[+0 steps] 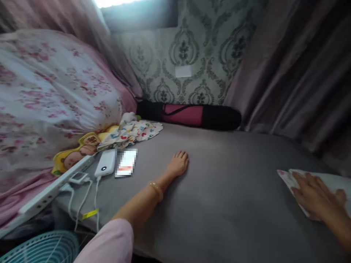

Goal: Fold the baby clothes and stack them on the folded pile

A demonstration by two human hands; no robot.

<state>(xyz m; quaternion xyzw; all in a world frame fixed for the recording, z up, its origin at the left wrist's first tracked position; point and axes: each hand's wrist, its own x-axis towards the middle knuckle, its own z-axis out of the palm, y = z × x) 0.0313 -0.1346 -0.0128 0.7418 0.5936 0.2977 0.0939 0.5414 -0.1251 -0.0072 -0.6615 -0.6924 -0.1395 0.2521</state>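
Note:
My left hand (178,163) lies palm down on the grey sheet (225,190), its fingers stretched forward and nothing under it but the sheet. A beaded bracelet (157,190) circles that wrist. At the right edge, my right hand (318,195) rests with fingers spread on a folded white cloth (333,180) that shows a pink print at its corner. Part of the cloth runs out of view. Left of my left hand lie a phone with a blurred screen (126,163) and a white power bank (106,162) with a cable plugged in.
A long black and pink bag (189,116) lies against the patterned wall (183,47). On the left are a white power strip (55,188), a patterned cloth (134,133), a yellow cartoon cushion (74,155) and floral bedding (49,84). A teal fan (46,248) stands at the lower left.

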